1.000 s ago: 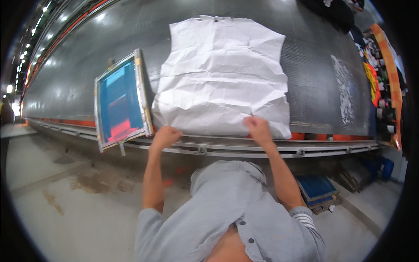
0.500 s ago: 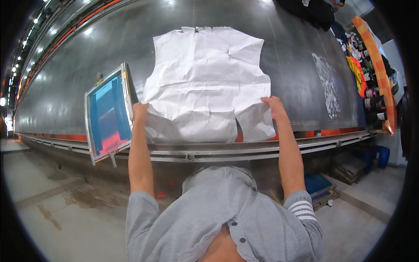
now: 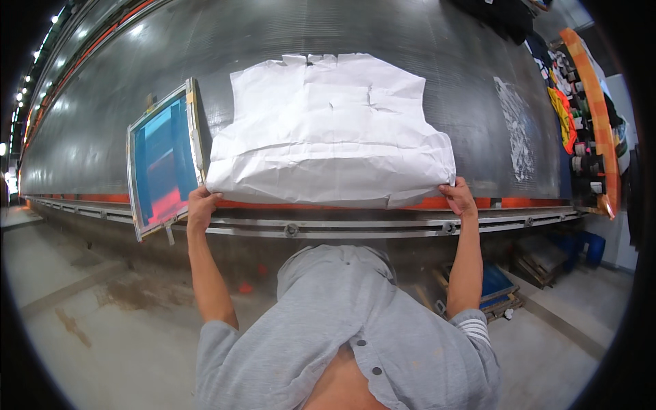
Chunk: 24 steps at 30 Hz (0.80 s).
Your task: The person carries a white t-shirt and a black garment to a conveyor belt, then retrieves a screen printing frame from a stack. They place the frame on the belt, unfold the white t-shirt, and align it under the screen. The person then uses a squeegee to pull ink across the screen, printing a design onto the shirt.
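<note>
A creased white paper [image 3: 331,119], cut like a sleeveless garment, spreads over the dark table [image 3: 89,143] with notches along its far edge. My left hand [image 3: 203,199] pinches its lower left corner, and my right hand [image 3: 456,195] pinches the lower right corner. The near part of the paper bulges, creased, along the table's front edge. Just left of it lies a framed screen [image 3: 164,160] with blue mesh, a pink patch and a frame reaching over the front edge.
A metal rail [image 3: 369,227] runs along the front. At right are an orange-checked strip [image 3: 591,102] and piled coloured items [image 3: 559,113]. Dark cloths [image 3: 492,20] lie at the far back. Below right are stacked screens [image 3: 495,290] and a blue barrel [image 3: 591,249].
The paper's top edge has dropped in the picture and its near edge has pulled up. My hands went out to the paper's sides, gripped it, and now sit lower at its corners.
</note>
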Available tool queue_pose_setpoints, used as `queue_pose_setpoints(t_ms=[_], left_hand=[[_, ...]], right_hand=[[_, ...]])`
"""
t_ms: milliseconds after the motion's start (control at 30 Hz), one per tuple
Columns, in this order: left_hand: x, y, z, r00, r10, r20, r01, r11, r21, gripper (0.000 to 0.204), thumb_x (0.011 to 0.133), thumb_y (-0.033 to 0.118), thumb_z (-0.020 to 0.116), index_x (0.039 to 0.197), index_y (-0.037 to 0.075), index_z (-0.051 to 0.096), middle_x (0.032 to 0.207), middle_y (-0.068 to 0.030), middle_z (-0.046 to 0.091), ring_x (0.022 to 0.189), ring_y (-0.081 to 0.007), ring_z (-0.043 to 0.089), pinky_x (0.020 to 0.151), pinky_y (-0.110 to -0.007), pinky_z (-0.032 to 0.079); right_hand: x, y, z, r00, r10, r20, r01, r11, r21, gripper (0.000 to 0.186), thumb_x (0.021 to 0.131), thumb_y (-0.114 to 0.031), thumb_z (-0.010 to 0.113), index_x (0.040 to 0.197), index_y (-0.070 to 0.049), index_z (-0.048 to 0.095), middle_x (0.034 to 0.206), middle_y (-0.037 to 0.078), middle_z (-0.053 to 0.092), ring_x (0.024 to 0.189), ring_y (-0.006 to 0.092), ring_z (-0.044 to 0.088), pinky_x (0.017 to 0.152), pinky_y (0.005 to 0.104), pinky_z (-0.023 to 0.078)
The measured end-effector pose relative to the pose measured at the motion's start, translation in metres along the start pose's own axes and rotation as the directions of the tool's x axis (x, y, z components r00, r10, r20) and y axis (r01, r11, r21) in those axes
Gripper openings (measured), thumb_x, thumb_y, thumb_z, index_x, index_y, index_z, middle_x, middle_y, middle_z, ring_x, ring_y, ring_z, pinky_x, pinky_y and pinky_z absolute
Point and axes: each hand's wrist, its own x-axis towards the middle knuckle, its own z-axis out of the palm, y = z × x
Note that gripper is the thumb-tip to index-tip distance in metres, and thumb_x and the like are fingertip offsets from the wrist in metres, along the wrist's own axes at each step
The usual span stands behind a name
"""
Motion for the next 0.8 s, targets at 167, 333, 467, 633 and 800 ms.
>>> queue_pose_setpoints(t_ms=[167, 333, 467, 633, 800], left_hand=[[0.011, -0.01, 0.027, 0.982, 0.185, 0.027, -0.167, 0.8, 0.576, 0.023, 0.068, 0.005, 0.076, 0.088, -0.004, 0.07, 0.081, -0.0157, 0.07, 0.074, -0.0235, 0.065, 0.072, -0.034, 0.05], [0.023, 0.004, 0.049, 0.972, 0.043, 0.229, -0.028, 0.997, -0.069, 0.087, 0.078, 0.016, 0.08, 0.146, -0.009, 0.032, 0.134, -0.0234, 0.057, 0.114, -0.0297, 0.061, 0.092, -0.038, 0.049], [0.062, -0.011, 0.068, 0.993, -0.085, -0.084, 0.092, 0.992, 0.088, 0.086, 0.078, 0.04, 0.081, 0.136, -0.012, 0.045, 0.118, -0.0201, 0.063, 0.093, -0.0207, 0.063, 0.077, -0.032, 0.05], [0.08, -0.011, 0.092, 0.981, -0.034, -0.191, 0.069, 0.981, 0.179, 0.059, 0.076, 0.032, 0.083, 0.113, -0.009, 0.065, 0.088, -0.0121, 0.069, 0.068, -0.0193, 0.062, 0.068, -0.034, 0.05], [0.099, -0.037, 0.067, 0.903, 0.147, -0.403, -0.053, 0.97, 0.235, 0.027, 0.072, 0.02, 0.082, 0.087, -0.001, 0.075, 0.07, -0.0112, 0.069, 0.064, -0.0244, 0.063, 0.068, -0.036, 0.049]], right_hand=[[-0.009, 0.013, -0.007, 0.984, -0.097, -0.15, 0.0, 0.84, -0.543, 0.019, 0.081, -0.007, 0.076, 0.098, 0.0, 0.074, 0.087, -0.002, 0.069, 0.081, 0.0069, 0.058, 0.076, 0.0256, 0.046], [-0.022, 0.018, -0.006, 0.986, -0.008, -0.166, -0.101, 0.764, -0.638, 0.03, 0.078, -0.014, 0.077, 0.104, -0.001, 0.072, 0.089, 0.0, 0.068, 0.079, 0.0102, 0.058, 0.072, 0.0287, 0.046], [-0.018, 0.007, -0.015, 0.971, 0.232, -0.057, -0.233, 0.873, -0.428, 0.067, 0.085, -0.038, 0.073, 0.136, -0.001, 0.051, 0.112, 0.003, 0.064, 0.092, 0.0117, 0.057, 0.075, 0.0301, 0.046], [0.017, 0.002, 0.008, 0.899, 0.059, -0.433, -0.152, 0.971, -0.183, 0.042, 0.092, -0.034, 0.068, 0.12, -0.004, 0.061, 0.09, 0.001, 0.064, 0.073, 0.0085, 0.055, 0.061, 0.0251, 0.041], [0.043, 0.015, 0.019, 0.942, 0.07, -0.329, -0.159, 0.954, -0.254, 0.009, 0.087, -0.017, 0.072, 0.085, -0.009, 0.066, 0.069, -0.005, 0.059, 0.057, 0.0061, 0.051, 0.05, 0.0209, 0.037]])
